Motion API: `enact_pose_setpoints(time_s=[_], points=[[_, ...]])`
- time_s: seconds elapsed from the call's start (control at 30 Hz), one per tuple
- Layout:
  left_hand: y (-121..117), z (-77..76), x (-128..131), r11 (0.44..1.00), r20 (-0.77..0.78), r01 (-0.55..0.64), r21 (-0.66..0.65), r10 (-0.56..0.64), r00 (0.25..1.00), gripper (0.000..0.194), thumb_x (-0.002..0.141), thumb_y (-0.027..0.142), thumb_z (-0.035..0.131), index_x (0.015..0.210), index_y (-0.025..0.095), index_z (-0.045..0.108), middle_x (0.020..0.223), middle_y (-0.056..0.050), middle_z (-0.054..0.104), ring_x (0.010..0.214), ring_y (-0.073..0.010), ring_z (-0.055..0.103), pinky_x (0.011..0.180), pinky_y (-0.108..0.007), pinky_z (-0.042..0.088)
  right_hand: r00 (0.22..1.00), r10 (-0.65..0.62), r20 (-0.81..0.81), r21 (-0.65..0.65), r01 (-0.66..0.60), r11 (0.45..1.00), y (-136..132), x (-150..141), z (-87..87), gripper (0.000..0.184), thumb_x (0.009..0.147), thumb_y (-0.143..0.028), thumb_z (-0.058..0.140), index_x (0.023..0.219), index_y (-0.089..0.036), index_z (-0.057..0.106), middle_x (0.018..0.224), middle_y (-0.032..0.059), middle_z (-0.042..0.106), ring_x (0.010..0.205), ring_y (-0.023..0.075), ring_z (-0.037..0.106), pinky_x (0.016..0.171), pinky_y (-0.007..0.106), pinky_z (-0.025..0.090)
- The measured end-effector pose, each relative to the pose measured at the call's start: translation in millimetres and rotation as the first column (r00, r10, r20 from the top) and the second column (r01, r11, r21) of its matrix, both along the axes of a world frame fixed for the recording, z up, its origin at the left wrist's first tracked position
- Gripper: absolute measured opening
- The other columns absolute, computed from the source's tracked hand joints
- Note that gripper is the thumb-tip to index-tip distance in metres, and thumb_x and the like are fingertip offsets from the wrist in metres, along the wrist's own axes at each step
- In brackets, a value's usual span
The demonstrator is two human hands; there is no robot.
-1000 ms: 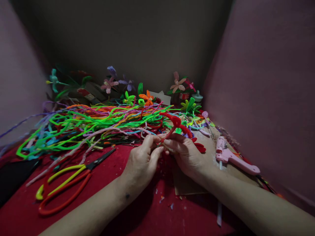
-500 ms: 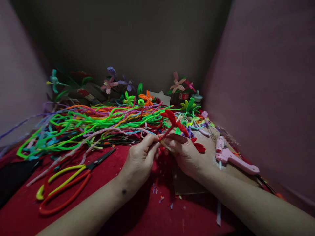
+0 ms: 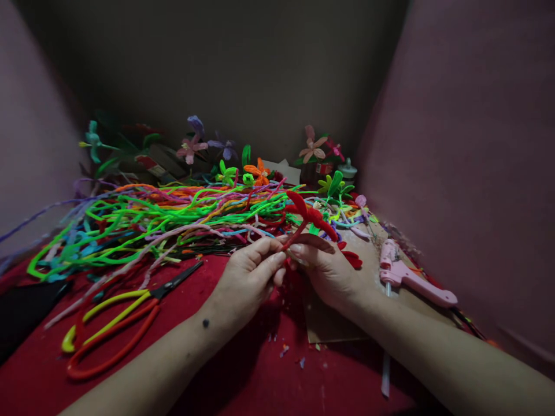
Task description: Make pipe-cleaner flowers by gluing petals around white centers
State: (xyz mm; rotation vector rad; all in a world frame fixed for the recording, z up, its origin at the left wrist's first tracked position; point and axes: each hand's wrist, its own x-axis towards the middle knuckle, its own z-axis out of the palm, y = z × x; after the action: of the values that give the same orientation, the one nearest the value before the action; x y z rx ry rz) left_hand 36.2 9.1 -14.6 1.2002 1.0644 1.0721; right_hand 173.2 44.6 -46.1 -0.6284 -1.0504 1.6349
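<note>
Between my two hands is a red pipe cleaner [image 3: 310,216], bent into petal-like loops at its upper end. My left hand [image 3: 255,267] pinches its lower end between thumb and fingers. From the other side, my right hand [image 3: 323,266] grips the same lower part, its fingertips close to the left ones. The exact spot where the fingers meet is partly hidden. Just beyond my right hand lies another red looped piece [image 3: 352,259]. A pile of colourful pipe cleaners [image 3: 173,211] spreads out behind my hands.
Scissors [image 3: 125,318] with yellow and red handles lie at left on the red cloth [image 3: 260,375]. A pink glue gun [image 3: 411,277] rests at right on a cardboard sheet [image 3: 333,323]. Finished fuzzy flowers [image 3: 258,171] stand along the back wall. Small scraps [image 3: 284,351] litter the cloth.
The red piece has shifted slightly to the right and turned a little. My left hand's fingers have moved slightly along its lower end; my right hand stays about where it was.
</note>
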Motion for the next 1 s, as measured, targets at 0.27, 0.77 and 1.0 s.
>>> enact_pose_setpoints(time_s=[0.27,0.77,1.0], points=[[-1.1,2.0,-0.9,0.998,0.062,0.035,-0.047,-0.032,0.998,0.012,0.082,0.026,0.054,0.074,0.016,0.054,0.049,0.007,0.047,0.036,-0.0015,0.032,0.036,-0.013,0.022,0.999,0.029,-0.024,0.019,-0.029,0.999,-1.6,0.6,1.6,0.010,0.070,-0.019,0.068,0.080,-0.020,0.071,0.076,-0.0006,0.065,0.068,0.0113,0.054,0.064,0.025,0.041],[4.2,-1.4,-6.7,0.994,0.059,0.106,-0.013,-0.105,0.993,0.013,0.084,0.025,0.052,0.090,0.015,0.059,0.051,0.005,0.052,0.034,-0.0004,0.034,0.034,-0.011,0.023,0.997,0.033,-0.070,-0.019,-0.034,0.999,-1.3,-1.0,3.2,0.014,0.065,-0.022,0.074,0.079,-0.019,0.073,0.075,-0.0004,0.068,0.066,0.0103,0.057,0.057,0.021,0.041],[10.9,-2.6,-14.2,0.973,0.121,0.225,-0.054,-0.217,0.969,0.015,0.084,0.027,0.054,0.081,0.014,0.060,0.049,0.005,0.052,0.030,-0.0001,0.033,0.032,-0.013,0.021,0.978,0.176,-0.116,0.008,-0.177,0.984,-1.7,-2.1,4.6,0.015,0.073,-0.019,0.067,0.087,-0.018,0.070,0.068,-0.0008,0.065,0.056,0.0090,0.057,0.058,0.023,0.046]])
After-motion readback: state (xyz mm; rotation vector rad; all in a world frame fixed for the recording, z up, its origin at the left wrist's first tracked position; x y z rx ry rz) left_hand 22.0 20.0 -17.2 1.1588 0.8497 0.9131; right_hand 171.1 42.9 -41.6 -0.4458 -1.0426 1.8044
